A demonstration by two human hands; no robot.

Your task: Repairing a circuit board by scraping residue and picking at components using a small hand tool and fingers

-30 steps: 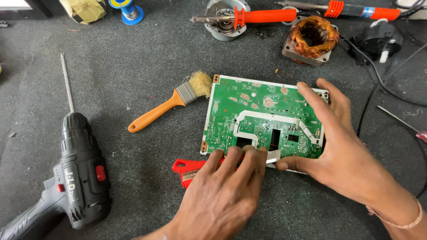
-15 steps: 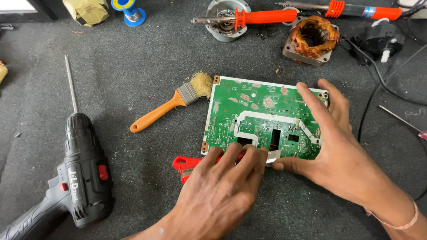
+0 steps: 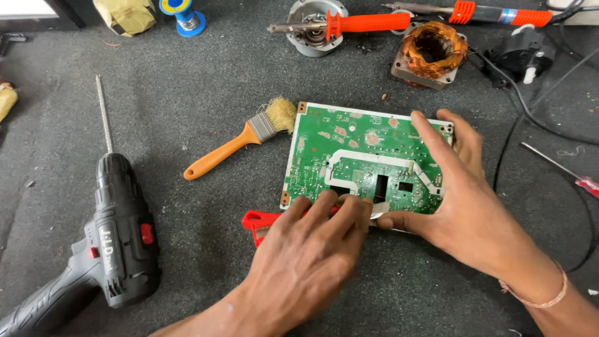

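Dark felt tabletop (image 3: 187,249) carries a green circuit board (image 3: 355,156), solder side up. Right hand (image 3: 462,206) clamps its right edge; left hand (image 3: 306,262) presses fingertips on the near edge, over a red tool (image 3: 256,221). It looks stiff, light and fragile: best gripped by its edges.

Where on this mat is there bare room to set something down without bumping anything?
Bare mat lies between the drill and the brush, and above the brush toward the top edge. There is also a patch along the bottom, under the right hand. It is crowded along the top right, with the soldering iron and copper coil, and around the board, where both hands sit.
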